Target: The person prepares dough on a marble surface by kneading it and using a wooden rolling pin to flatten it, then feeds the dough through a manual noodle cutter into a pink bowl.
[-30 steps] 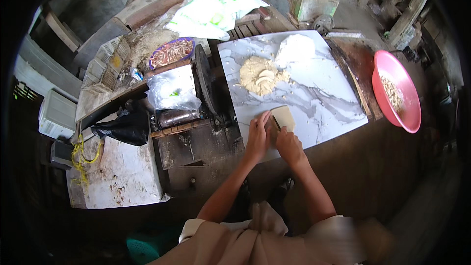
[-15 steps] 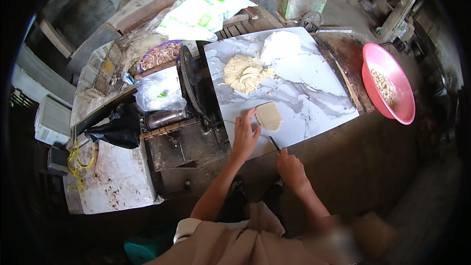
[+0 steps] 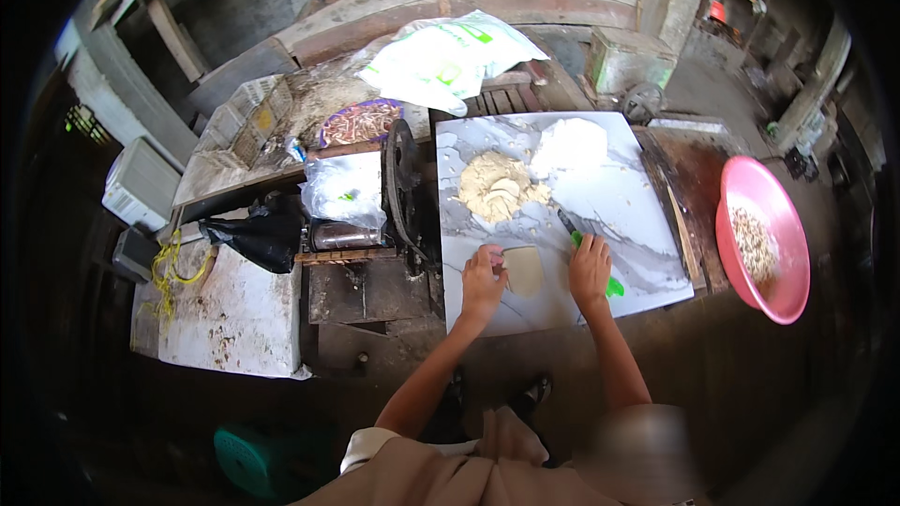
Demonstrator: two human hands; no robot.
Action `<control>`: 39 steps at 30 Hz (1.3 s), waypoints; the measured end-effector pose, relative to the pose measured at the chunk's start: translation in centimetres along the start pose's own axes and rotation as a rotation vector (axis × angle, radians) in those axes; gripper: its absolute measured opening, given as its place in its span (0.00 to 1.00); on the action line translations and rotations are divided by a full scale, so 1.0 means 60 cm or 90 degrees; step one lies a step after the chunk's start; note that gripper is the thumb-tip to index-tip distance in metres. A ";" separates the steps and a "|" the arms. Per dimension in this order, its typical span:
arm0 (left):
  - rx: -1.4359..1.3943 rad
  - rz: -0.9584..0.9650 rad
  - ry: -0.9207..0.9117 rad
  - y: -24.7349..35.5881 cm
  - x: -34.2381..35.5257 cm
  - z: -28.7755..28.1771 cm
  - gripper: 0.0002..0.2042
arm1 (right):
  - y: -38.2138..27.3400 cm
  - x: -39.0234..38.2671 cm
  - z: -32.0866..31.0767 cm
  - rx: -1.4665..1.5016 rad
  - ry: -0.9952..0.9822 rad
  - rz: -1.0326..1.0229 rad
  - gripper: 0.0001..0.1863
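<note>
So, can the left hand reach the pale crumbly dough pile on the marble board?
Probably yes: the left hand rests beside the flat dough piece, and bare marble board lies between it and the crumbly dough pile.

A flat dough sheet [image 3: 524, 270], pale tan and roughly rectangular, lies on the near part of the marble-patterned counter [image 3: 619, 197]. Its left edge is touched by the left hand [image 3: 483, 283], which rests palm down just beside it. A knife [image 3: 587, 253] with a dark blade and a bright green handle lies slantwise just right of the sheet, blade pointing far-left, handle near-right; the right hand [image 3: 590, 272] lies over its middle, so only the blade tip and the handle end show. Sheet and knife lie apart.
</note>
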State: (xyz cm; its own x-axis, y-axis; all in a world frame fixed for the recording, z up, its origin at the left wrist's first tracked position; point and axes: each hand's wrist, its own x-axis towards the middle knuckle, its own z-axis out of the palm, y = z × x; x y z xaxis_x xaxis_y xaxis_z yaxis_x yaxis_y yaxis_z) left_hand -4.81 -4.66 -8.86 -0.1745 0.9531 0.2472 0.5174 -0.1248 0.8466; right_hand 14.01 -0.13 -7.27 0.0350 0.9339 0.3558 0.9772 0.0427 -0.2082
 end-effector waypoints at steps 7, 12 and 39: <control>-0.127 -0.039 0.044 0.029 0.019 -0.003 0.12 | -0.024 0.017 -0.019 -0.030 0.058 -0.113 0.19; -0.221 -0.049 0.087 0.043 0.095 -0.025 0.11 | -0.100 0.039 -0.006 0.254 -0.013 -0.212 0.19; -0.054 0.012 0.235 -0.033 0.136 0.007 0.20 | -0.076 0.102 0.022 0.368 0.012 -0.083 0.25</control>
State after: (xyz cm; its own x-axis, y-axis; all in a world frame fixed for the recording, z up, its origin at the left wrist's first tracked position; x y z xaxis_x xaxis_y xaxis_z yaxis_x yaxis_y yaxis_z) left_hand -6.93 3.50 -8.70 -0.4637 0.7889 0.4032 0.4546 -0.1788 0.8726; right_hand 9.52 5.87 -5.32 -0.0686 0.9019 0.4265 0.7016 0.3475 -0.6221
